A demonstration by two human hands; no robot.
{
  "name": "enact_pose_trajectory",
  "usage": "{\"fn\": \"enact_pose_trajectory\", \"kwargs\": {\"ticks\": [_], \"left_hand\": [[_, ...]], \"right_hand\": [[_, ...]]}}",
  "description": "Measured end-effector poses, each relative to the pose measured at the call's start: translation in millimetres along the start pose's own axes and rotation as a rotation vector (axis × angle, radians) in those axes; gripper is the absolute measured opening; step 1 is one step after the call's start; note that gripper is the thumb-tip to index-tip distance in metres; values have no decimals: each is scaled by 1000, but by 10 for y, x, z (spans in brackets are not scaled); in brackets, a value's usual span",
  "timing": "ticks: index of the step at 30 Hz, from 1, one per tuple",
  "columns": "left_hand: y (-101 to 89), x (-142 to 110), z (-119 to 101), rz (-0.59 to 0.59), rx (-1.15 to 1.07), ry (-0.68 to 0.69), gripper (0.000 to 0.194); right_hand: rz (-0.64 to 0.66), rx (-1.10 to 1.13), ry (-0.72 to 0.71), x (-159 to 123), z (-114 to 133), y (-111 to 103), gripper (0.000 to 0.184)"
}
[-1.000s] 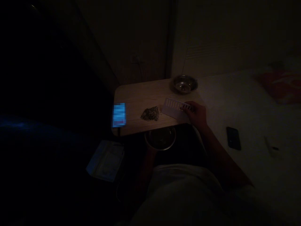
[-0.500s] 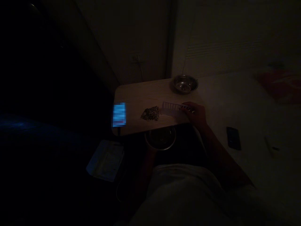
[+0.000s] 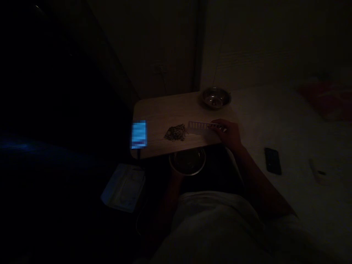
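The room is very dim. My right hand (image 3: pixel 228 135) pinches one end of a pale flat strip with a row of slots (image 3: pixel 197 125), just above the wooden tabletop (image 3: pixel 156 110). Left of the strip's free end lies a loose pile of small dark bits (image 3: pixel 175 132); they are too small to name. Below the table's near edge, my left hand (image 3: pixel 177 175) is closed on the rim of a round metal bowl (image 3: pixel 189 174). Shadow hides most of its fingers and the bowl's inside.
Another metal bowl (image 3: pixel 216 98) stands at the table's back right corner. A lit, blurred screen (image 3: pixel 139 134) is at the left end. On the pale surface to the right lies a dark phone (image 3: pixel 272 161). A pale box-like thing (image 3: pixel 124 187) sits low on the left.
The slotted strip has tilted a little and shifted slightly left with my right hand. The bowl in my left hand and the dark pile look unmoved.
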State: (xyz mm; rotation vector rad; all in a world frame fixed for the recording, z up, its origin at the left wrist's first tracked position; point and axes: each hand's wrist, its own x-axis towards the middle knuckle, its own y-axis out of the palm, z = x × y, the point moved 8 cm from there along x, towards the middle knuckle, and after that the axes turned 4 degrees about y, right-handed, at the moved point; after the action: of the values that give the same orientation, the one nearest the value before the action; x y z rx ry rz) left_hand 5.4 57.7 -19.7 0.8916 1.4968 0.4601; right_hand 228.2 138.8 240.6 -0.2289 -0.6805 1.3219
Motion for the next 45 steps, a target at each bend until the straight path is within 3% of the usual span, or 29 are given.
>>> {"fn": "enact_pose_trajectory", "kwargs": {"ticks": [5,32,37,45], "left_hand": [[15,11,-41,-1,38,49,50],[62,-48,-17,-34,16,16,51],[81,-21,0,22,7,-14,55],[55,7,18,18,-44,-35,55]], "right_hand": [[18,5,-7,-18,11,-20,24],[88,20,-39,-121,-6,-87,23],[99,21,-52,-149,-6,-92,23],[142,-1,-38,-246,20,-125,21]]}}
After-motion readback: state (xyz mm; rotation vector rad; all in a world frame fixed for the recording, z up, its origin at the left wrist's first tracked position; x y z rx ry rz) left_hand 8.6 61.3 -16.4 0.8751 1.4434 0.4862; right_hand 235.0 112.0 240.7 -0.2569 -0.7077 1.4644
